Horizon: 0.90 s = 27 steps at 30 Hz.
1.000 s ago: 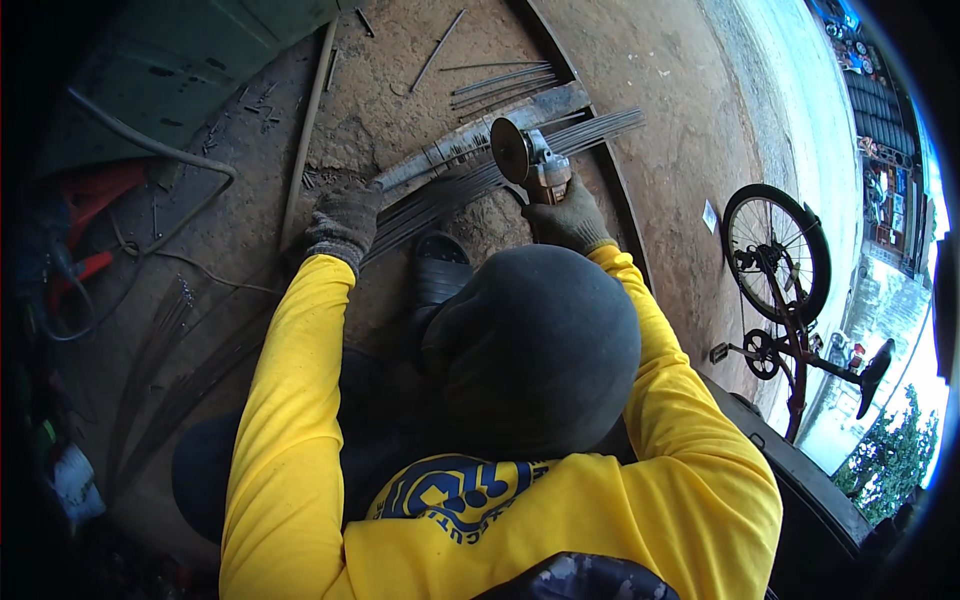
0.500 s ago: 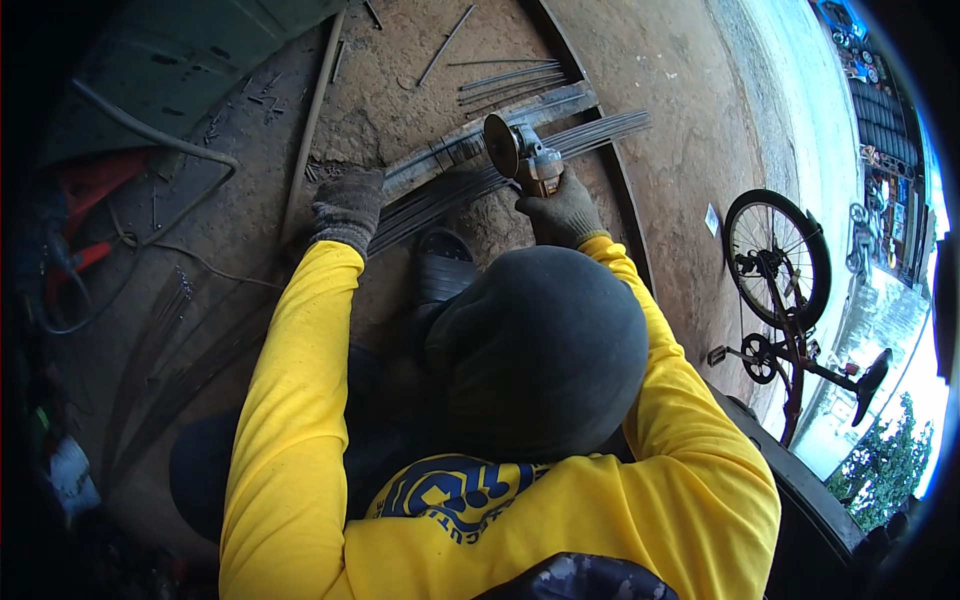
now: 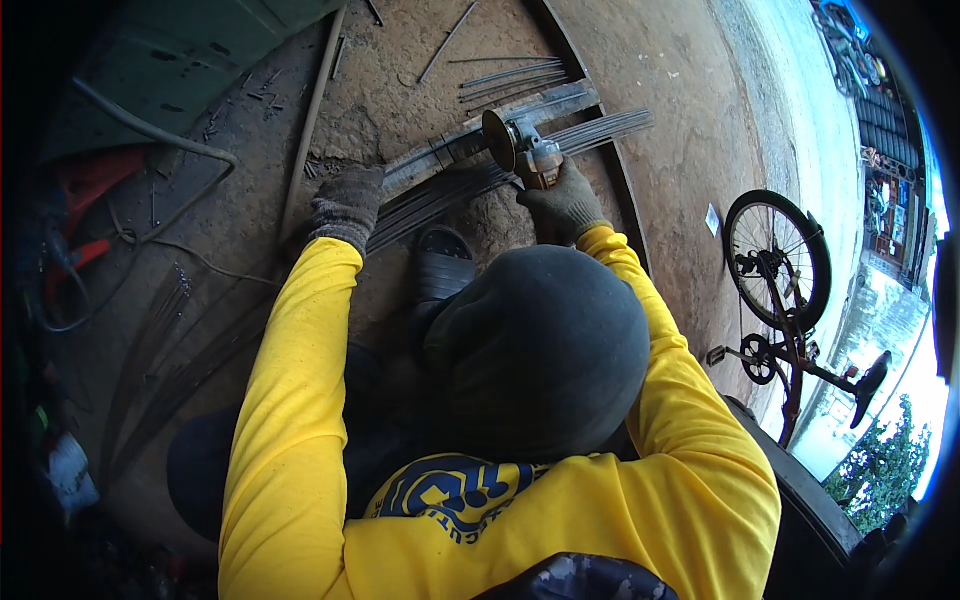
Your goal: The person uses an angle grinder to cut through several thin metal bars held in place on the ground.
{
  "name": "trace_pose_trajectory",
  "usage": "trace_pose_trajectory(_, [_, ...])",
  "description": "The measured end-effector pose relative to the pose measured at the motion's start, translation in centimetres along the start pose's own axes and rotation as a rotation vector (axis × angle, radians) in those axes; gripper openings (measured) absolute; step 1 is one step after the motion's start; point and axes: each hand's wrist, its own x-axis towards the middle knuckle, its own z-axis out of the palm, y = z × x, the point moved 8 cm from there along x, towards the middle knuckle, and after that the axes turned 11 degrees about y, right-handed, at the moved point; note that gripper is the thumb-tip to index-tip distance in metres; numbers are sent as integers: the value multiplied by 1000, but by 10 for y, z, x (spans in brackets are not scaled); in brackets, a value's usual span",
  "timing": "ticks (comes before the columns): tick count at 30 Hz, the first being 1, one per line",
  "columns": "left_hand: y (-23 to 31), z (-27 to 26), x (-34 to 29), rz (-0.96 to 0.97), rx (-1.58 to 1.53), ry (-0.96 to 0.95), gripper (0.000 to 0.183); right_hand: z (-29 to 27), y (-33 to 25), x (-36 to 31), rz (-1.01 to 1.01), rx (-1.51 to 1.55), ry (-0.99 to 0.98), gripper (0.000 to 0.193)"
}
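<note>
My right hand (image 3: 565, 200), in a grey-brown work glove, is wrapped round the body of an angle grinder (image 3: 540, 160). The grinder's round disc (image 3: 498, 140) faces left, over a bundle of thin metal rods (image 3: 425, 208) and close to a pale metal bar (image 3: 435, 155). My left hand (image 3: 345, 205), in a dark grey glove, is closed at the left end of the rods. Its fingers are partly hidden. Beyond the grinder the rods run on to the upper right. Whether the disc touches the rods, I cannot tell.
A dark metal rail (image 3: 625, 190) crosses under the rods on the right. Loose rods (image 3: 510, 82) lie beyond the bar. A long pipe (image 3: 312, 120) and a cable (image 3: 205, 258) are on the left. A dark sandal (image 3: 445, 265) stands near the rods. A bicycle (image 3: 785, 265) is at the right.
The grinder has shifted very slightly, with its disc a little farther up and left. My left hand stays in the same place at the rods.
</note>
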Motion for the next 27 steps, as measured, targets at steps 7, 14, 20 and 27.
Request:
trace_pose_trajectory(7, [2, -5, -2, -1, 21, 46, 24, 2, 5, 10, -22, -120, 11, 102])
trace_pose_trajectory(14, [2, 1, 2, -18, 28, -24, 24, 6, -1, 19, -6, -95, -45, 107])
trace_pose_trajectory(20, [1, 2, 3, -50, 42, -50, 25, 2, 0, 21, -62, -98, 12, 104])
trace_pose_trajectory(27, [2, 4, 2, 3, 39, -8, 25, 9, 10, 15, -54, -47, -19, 102])
